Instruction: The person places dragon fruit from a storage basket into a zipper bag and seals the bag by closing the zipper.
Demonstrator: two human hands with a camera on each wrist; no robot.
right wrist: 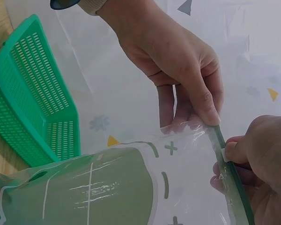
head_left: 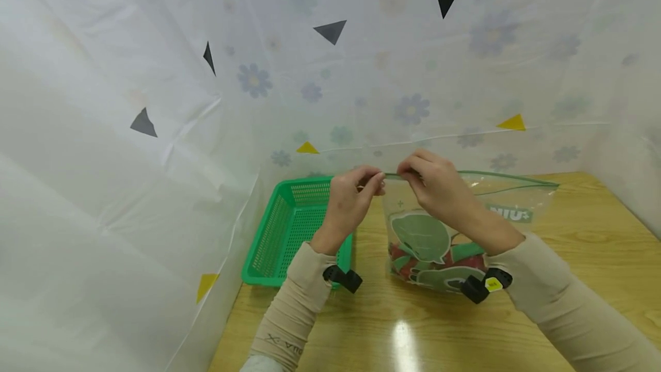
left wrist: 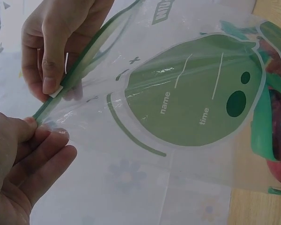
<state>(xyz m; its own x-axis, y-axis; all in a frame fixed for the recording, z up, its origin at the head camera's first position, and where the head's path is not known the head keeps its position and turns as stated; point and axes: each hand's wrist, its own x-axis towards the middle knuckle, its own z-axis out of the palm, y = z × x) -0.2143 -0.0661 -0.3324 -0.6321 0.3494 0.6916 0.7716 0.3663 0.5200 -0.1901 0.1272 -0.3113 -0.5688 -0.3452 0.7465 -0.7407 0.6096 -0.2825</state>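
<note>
a: what is way over on the left?

b: a green plastic basket (head_left: 289, 228). it sits on the wooden table (head_left: 594, 245), right by the white flowery curtain (head_left: 129, 159). from the middle of the table it is at about nine o'clock. i can't see anything in it.

a: and next to it?

b: the left hand (head_left: 347, 204). it is up in the air, in front of the basket's right side. its thumb and fingers are squeezed close together. they pinch the left end of the green zip strip (left wrist: 79, 70) on a clear zip bag (head_left: 454, 234).

a: where is the bag?

b: it stands up in the middle of the table, just right of the basket. the hands hold it up by its top edge. it has a big green shape printed on it with the words "name" and "time". there are red and green things (head_left: 439, 260) at the bottom, but i can't tell what they are.

a: and the right hand (head_left: 439, 185)?

b: it is just beside the left hand, at about three o'clock from it. its thumb and fingers are close together too, and they pinch the same zip strip. the top of the bag looks a bit open farther right.
</note>
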